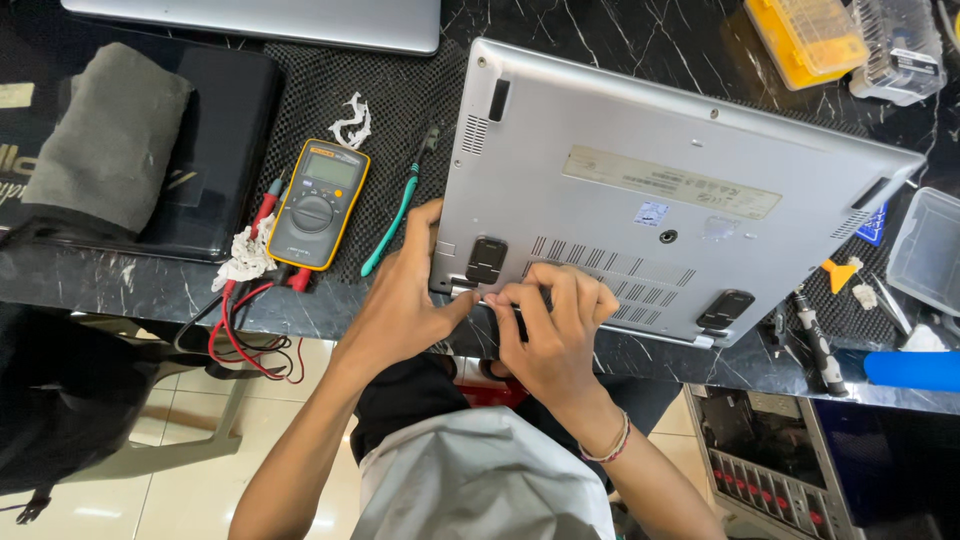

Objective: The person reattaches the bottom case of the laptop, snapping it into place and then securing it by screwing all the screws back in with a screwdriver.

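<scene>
While our right hand (555,325) pinches something thin and dark at the near edge of the laptop (670,200), we cannot tell what the tool is, since our fingers hide most of it; that grip is narrow and closed around it. Our left hand (405,300) has no grip on anything: it lies flat against the near left corner of the laptop, thumb pressed to the seam beside the right fingertips. The laptop rests upside down on a dark mesh mat (320,90) on the black marble bench (640,40), its near edge at the bench's lip.

We judge that the pinched tool could skid along the seam and scratch the silver cover, or jab the left thumb, because both hands crowd one small spot. Pressing hard so close to the lip could also nudge the laptop off the bench.

Left of the laptop lie teal tweezers (395,220), then a yellow meter (320,203) with red leads (245,330) hanging over the edge. Beyond the laptop's far right corner sits a yellow parts box (805,35); a screwdriver (820,340) lies near its right side. Nothing blocks the seam.
</scene>
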